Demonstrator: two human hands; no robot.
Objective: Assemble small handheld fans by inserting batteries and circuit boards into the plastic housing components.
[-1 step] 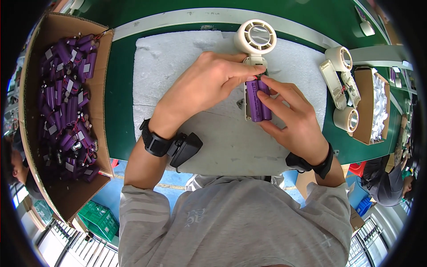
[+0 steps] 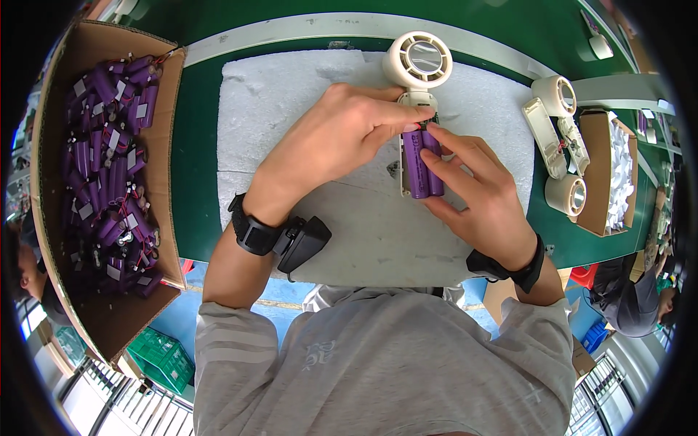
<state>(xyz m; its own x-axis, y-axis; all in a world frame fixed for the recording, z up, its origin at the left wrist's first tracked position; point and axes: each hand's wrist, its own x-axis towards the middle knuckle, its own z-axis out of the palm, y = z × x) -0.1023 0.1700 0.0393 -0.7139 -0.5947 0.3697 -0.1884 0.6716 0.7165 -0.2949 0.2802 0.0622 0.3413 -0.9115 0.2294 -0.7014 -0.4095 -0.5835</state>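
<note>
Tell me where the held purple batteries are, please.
Right of centre in the head view, the held purple batteries lie over the cream housing, touching the right hand.

Assembly workshop: green workbench (image 2: 196,152), carton (image 2: 168,182) of purple batteries (image 2: 82,156), co-worker (image 2: 627,299) nearby

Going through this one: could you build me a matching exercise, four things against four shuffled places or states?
Things:
1. Right hand
2. Large cardboard box
3. Green crate
4. Small cardboard box

Places or states:
A. Holds white pieces
B. Below the bench, lower left
C. Fingers against a purple battery pack
D. Holds many purple cells

Pairs: 1-C, 2-D, 3-B, 4-A
</note>
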